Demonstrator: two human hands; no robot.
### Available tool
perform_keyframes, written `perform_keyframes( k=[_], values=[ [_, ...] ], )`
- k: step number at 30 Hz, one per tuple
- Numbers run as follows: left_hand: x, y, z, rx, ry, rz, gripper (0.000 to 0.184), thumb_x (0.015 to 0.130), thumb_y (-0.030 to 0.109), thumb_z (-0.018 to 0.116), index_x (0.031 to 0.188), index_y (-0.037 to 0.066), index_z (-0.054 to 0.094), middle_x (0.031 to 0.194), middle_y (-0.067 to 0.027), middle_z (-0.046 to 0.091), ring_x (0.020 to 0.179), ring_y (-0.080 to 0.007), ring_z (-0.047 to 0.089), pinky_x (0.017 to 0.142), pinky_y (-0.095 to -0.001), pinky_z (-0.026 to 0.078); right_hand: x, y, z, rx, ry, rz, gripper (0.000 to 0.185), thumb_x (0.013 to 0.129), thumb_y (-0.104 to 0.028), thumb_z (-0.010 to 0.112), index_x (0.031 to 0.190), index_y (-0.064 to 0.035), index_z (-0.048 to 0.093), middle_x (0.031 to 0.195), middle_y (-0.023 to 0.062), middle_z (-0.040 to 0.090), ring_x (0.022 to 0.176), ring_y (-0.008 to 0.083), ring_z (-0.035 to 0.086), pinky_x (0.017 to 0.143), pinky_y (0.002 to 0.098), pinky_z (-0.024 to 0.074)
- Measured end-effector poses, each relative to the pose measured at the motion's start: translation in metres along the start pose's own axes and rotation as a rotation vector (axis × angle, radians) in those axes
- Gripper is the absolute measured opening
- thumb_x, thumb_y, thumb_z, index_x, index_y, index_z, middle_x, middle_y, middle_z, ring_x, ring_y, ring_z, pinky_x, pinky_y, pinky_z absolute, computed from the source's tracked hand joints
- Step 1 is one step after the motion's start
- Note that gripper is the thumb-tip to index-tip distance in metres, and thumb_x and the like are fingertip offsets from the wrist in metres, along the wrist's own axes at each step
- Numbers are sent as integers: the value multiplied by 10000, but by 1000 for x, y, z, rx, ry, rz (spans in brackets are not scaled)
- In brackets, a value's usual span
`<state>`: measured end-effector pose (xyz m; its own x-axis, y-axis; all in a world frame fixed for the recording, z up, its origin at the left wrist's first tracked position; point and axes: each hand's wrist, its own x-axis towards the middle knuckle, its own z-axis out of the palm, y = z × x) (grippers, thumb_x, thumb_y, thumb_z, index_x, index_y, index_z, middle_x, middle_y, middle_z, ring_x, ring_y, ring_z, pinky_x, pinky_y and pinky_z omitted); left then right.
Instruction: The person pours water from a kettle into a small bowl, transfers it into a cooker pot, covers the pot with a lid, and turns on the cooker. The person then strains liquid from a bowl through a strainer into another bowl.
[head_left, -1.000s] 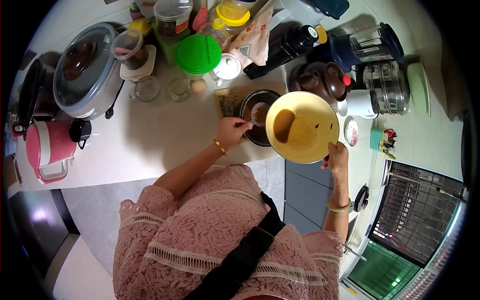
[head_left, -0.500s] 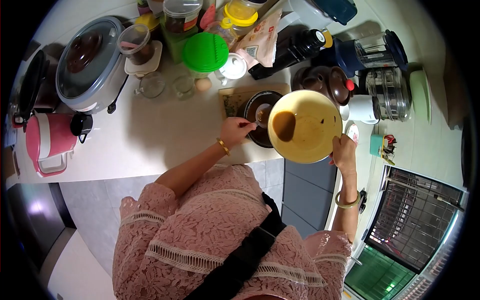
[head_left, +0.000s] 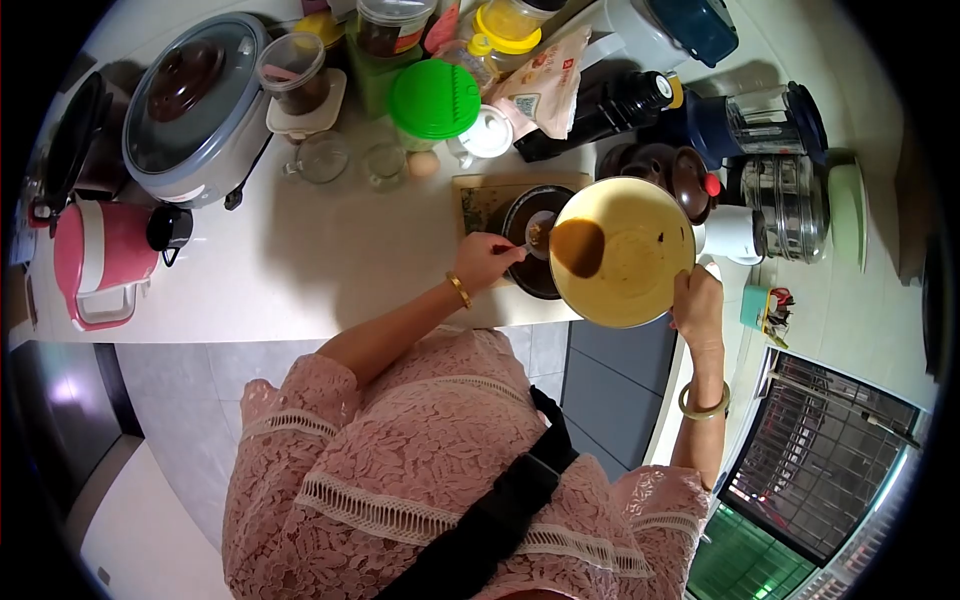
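My left hand (head_left: 486,262) is closed on the handle of a small strainer (head_left: 539,234), whose round bowl lies over a dark pot (head_left: 518,218). The pot stands on a patterned board (head_left: 480,203) at the counter's edge. In my right hand (head_left: 699,300) is the rim or handle of a yellow pan (head_left: 640,262), tilted leftward beside the strainer. Brown liquid (head_left: 578,248) gathers at the pan's left side, with a few dark bits further right. The pan covers the right part of the pot. Where my right fingers grip is partly hidden.
An egg (head_left: 423,164), glass cups (head_left: 322,158) and a green-lidded jar (head_left: 434,99) stand behind the board. A brown clay pot (head_left: 683,183) and white mug (head_left: 731,234) are right of the pan. The slow cooker (head_left: 195,110) and pink kettle (head_left: 105,262) are at left.
The yellow pan is tilted further left, and its brown liquid now reaches the left rim. The counter objects have shifted right and slightly down in view.
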<state>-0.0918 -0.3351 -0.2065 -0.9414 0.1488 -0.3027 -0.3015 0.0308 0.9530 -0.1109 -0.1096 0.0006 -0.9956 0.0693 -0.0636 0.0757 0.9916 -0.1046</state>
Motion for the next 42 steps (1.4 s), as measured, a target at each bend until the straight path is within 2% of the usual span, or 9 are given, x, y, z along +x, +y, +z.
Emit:
perform_keyframes(
  k=[2,18,21,23,24,26,29,36,42],
  values=[
    [0,-1,0,0,8,26,252,706,257,651,771,14,642,655,-96,605,559,-153,519,550,-266,421,1,-1,0,-46,9,-14,234,774,-95,444,602,56,495,595,264,506,571,398,514,523,417,404],
    [0,-1,1,-16,24,15,239,691,257,658,731,21,646,607,-83,597,507,-137,508,510,-253,411,4,-13,-5,-130,36,-91,233,770,-94,456,588,49,486,590,251,512,559,394,512,512,418,402],
    [-1,1,1,-5,21,15,230,693,247,659,729,20,646,604,-80,596,509,-129,505,510,-249,410,1,-4,-3,-58,41,-96,228,770,-84,436,593,55,469,564,246,503,506,366,518,459,402,403],
    [-1,0,1,-7,25,20,226,693,240,659,728,17,645,603,-78,595,510,-125,503,510,-246,409,-2,-7,-7,120,-101,106,232,780,-93,404,628,71,466,508,202,492,408,286,507,361,343,396],
    [0,-2,2,-25,23,23,224,693,235,660,729,14,644,603,-78,595,511,-121,502,510,-244,409,-3,-6,-7,120,-102,106,232,780,-93,404,628,71,466,508,202,492,408,286,507,361,343,396],
    [1,-4,2,-44,22,24,222,693,229,661,729,10,643,603,-77,596,513,-117,501,509,-242,408,-6,-2,-7,323,-157,311,255,793,-117,380,660,81,470,488,138,476,360,189,479,303,264,380],
    [1,-6,4,-40,17,29,218,696,218,659,732,3,641,608,-78,598,517,-116,502,513,-242,409,-10,18,-1,503,-224,373,273,801,-141,372,687,79,484,500,99,474,372,148,466,304,239,391],
    [1,-6,3,-91,18,49,207,703,202,657,740,-1,640,619,-80,602,533,-111,508,530,-239,415,-26,34,15,736,-230,497,259,807,-143,383,721,77,490,499,77,469,349,130,437,296,243,386],
    [2,-10,6,-109,10,77,194,711,197,649,751,7,646,635,-77,612,545,-103,517,536,-234,417,-27,24,3,520,-148,423,262,815,-131,371,716,84,484,489,85,469,336,136,433,290,243,370]
  ],
)
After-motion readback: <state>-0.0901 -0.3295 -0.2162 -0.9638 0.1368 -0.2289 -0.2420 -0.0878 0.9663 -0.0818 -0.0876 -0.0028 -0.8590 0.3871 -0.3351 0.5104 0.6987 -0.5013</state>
